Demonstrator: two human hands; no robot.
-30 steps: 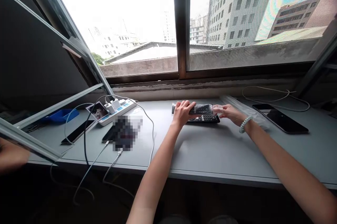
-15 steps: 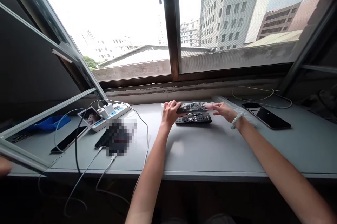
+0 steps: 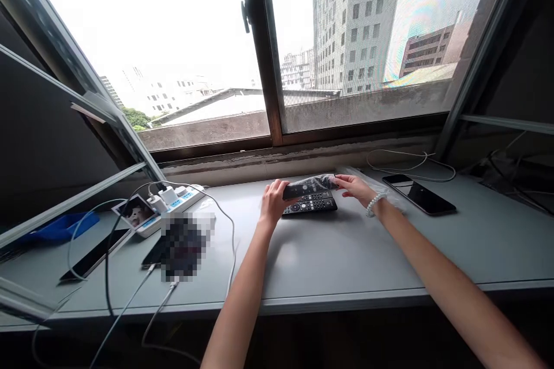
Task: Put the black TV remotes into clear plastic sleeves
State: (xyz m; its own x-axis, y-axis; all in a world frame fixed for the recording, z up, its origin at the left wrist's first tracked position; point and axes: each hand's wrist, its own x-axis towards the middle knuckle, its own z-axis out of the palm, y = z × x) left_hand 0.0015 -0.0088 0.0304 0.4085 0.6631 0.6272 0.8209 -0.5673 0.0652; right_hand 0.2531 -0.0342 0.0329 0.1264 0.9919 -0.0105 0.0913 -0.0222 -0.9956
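A black remote control [image 3: 306, 186] in a clear plastic sleeve is held level just above the table [image 3: 346, 259]. My left hand [image 3: 273, 200] grips its left end with closed fingers. At the other end, my right hand [image 3: 355, 187], a beaded bracelet on its wrist, pinches the sleeve between thumb and fingers. Beneath the wrapped remote a second black remote control [image 3: 318, 205] lies on the table, its upper part partly covered. More clear plastic [image 3: 346, 171] lies behind my right hand.
A dark phone [image 3: 419, 194] and a looped pale cable [image 3: 450, 175] lie to the right. On the left are a power strip [image 3: 184, 201] with chargers, a photo card [image 3: 136, 212], dark devices with cables, and a blue tray [image 3: 69, 226]. A metal frame [image 3: 130, 141] stands there too.
The view has shifted, so the whole scene sits slightly lower and further left. Both hands keep hold of the wrapped remote control, which now tilts up a little at its right end.
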